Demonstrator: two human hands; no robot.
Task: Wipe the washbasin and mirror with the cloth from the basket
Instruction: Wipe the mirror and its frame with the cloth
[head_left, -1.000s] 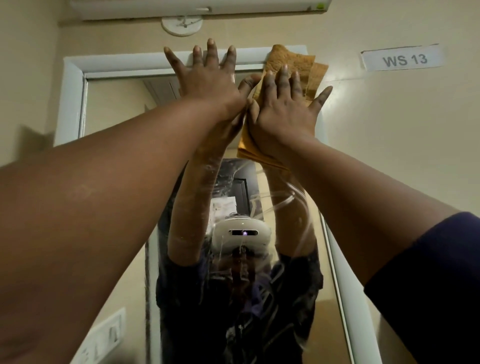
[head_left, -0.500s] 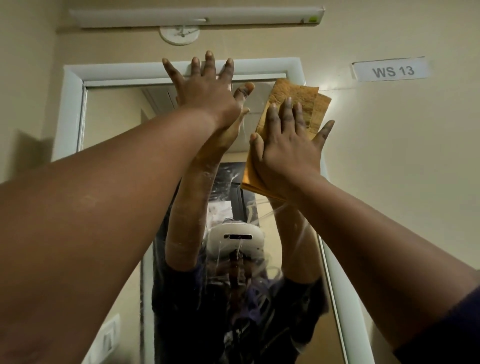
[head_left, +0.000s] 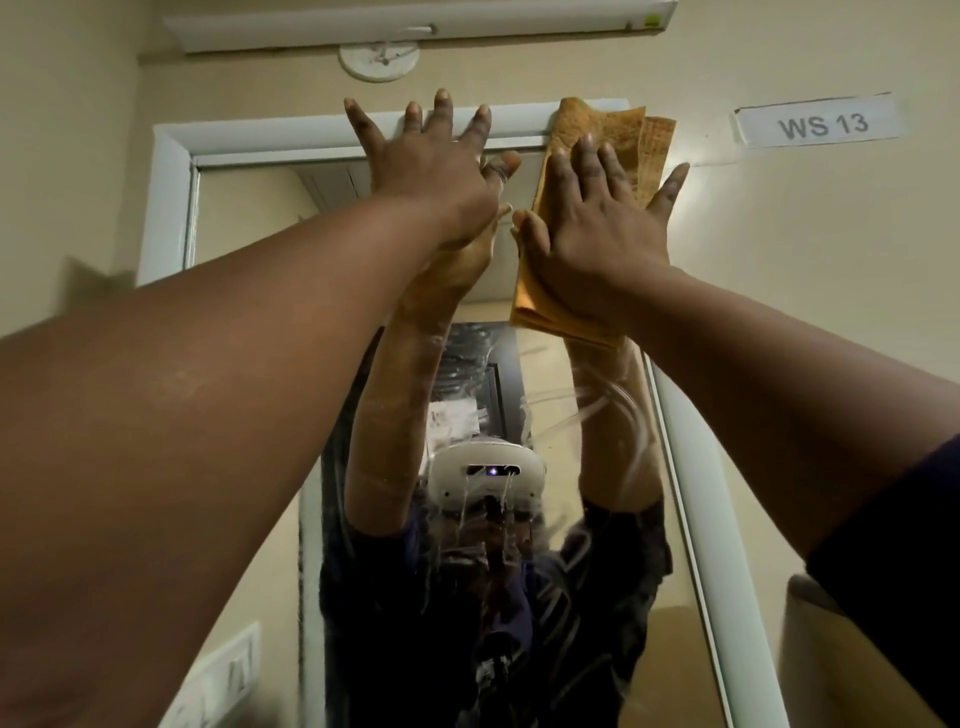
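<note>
A tall mirror (head_left: 249, 218) in a white frame (head_left: 166, 208) hangs on a beige wall. My right hand (head_left: 597, 228) presses a folded orange cloth (head_left: 597, 130) flat against the mirror's top right corner, fingers straight; the cloth's upper edge overlaps the frame. My left hand (head_left: 431, 166) lies flat on the glass beside it, fingers spread, fingertips over the top of the frame. Wet streaks run down the glass below the cloth. The washbasin is out of view.
A tube light (head_left: 415, 26) and a round white fitting (head_left: 379, 60) sit above the mirror. A label reading WS 13 (head_left: 821, 124) is stuck to the wall at right. A switch plate (head_left: 223, 675) is at lower left.
Half a second ago my right hand and the cloth sat lower on the glass; they have slid back up to the top right corner. My left hand stays flat near the top.
</note>
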